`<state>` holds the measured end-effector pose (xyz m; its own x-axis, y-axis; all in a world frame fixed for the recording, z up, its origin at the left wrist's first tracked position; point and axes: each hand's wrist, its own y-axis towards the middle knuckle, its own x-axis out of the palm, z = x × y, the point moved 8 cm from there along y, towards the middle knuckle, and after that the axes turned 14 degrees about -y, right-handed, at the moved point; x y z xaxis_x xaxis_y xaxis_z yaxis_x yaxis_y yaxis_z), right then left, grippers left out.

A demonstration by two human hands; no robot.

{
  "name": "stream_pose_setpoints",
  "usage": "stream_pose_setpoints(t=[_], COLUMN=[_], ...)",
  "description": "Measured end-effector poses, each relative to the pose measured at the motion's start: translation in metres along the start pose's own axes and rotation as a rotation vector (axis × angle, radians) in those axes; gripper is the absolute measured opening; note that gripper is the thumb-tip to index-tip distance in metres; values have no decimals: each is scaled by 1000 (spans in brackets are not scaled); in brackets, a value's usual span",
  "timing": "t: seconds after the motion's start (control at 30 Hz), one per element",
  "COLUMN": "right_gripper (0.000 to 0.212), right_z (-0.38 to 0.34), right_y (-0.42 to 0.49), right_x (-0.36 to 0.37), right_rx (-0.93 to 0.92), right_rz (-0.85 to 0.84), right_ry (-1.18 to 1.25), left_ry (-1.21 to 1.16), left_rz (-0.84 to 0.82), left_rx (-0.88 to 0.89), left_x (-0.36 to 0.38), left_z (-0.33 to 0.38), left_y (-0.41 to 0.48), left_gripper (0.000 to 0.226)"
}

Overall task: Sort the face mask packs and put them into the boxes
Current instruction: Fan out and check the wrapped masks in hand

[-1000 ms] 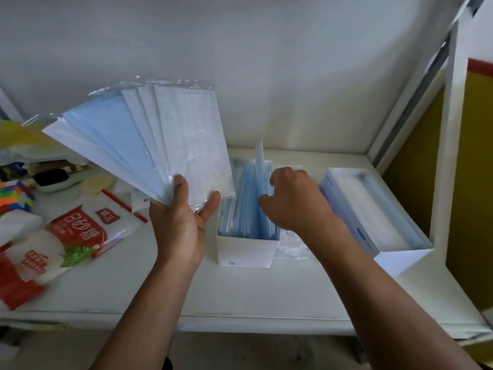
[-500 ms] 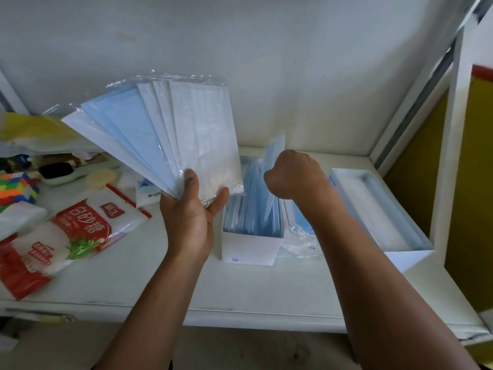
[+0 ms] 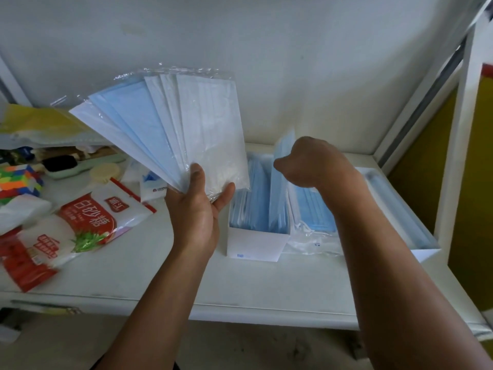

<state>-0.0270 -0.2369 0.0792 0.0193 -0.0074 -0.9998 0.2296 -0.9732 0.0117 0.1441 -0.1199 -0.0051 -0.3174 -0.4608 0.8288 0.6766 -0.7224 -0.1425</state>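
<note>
Centrally, the left hand (image 3: 197,209) grips the lower corner of a fan of mask packs (image 3: 170,129), thumb across the front and fingers behind. The fan spreads toward the upper left of the frame, white and pale blue packs in clear wrap.

To its right, the right hand (image 3: 312,161) is curled with its back to the camera. Its thumb is against a blue pack (image 3: 278,193) standing on edge in the middle box (image 3: 256,244). The fingers are hidden, but the hand appears to pinch the pack's top.

More blue packs fill that box. A loose pack (image 3: 314,217) lies flat just right of it. An open second box (image 3: 424,252) sits at the right edge on the white table (image 3: 240,284). A red-and-white bag (image 3: 88,217) and a coloured cube (image 3: 18,182) lie at the left.
</note>
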Motion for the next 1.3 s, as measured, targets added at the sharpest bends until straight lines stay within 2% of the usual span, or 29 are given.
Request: stream_pose_setpoints(t=[0.17, 0.37, 0.47, 0.53, 0.6, 0.67, 0.73, 0.77, 0.9, 0.97, 1.03, 1.1, 1.17, 1.23, 1.3], right_gripper=[17, 16, 18, 32, 44, 44, 47, 46, 10, 6, 4, 20, 37, 36, 34], right_z=[-8, -14, -12, -8, 2, 11, 15, 18, 43, 56, 67, 75, 80, 84, 90], right_y=[8, 14, 13, 8, -4, -19, -33, -38, -55, -58, -57, -56, -56, -59, -64], right_x=[21, 41, 48, 42, 33, 33, 39, 41, 35, 41, 48, 60, 71, 72, 65], right_rx=[-33, -24, 0, 7, 15, -21, -91, -115, -103, -90, -79, -53, -35, -30, -53], right_rz=[-99, 46, 56, 142, 232, 187, 72, 62, 253, 268, 237, 172, 114, 114, 171], right_ry=[-27, 51, 85, 220, 533, 953, 1168, 1185, 1272, 1323, 1371, 1458, 1541, 1561, 1456], left_ry=[-12, -23, -15, -2, 27, 82, 154, 184, 248, 228, 213, 247, 281, 274, 273], left_rz=[3, -16, -13, -23, -52, -117, -224, -278, -349, -312, -295, -296, -293, -298, -314], left_rx=[-13, -11, -23, -39, -75, -123, -158, -178, -244, -274, -288, -267, -215, -162, -150], left_x=[-3, -1, -1, 1, 4, 9, 16, 19, 28, 28, 28, 28, 27, 28, 30], left_z=[-2, -1, -1, -1, -2, -9, -20, -26, -46, -52, -58, -62, -64, -64, -68], left_y=[1, 3, 2, 0, -3, -9, -18, -24, -40, -44, -47, -50, -51, -53, -55], left_gripper=[52, 47, 46, 42, 37, 29, 29, 32, 30, 28, 36, 46, 46, 34, 20])
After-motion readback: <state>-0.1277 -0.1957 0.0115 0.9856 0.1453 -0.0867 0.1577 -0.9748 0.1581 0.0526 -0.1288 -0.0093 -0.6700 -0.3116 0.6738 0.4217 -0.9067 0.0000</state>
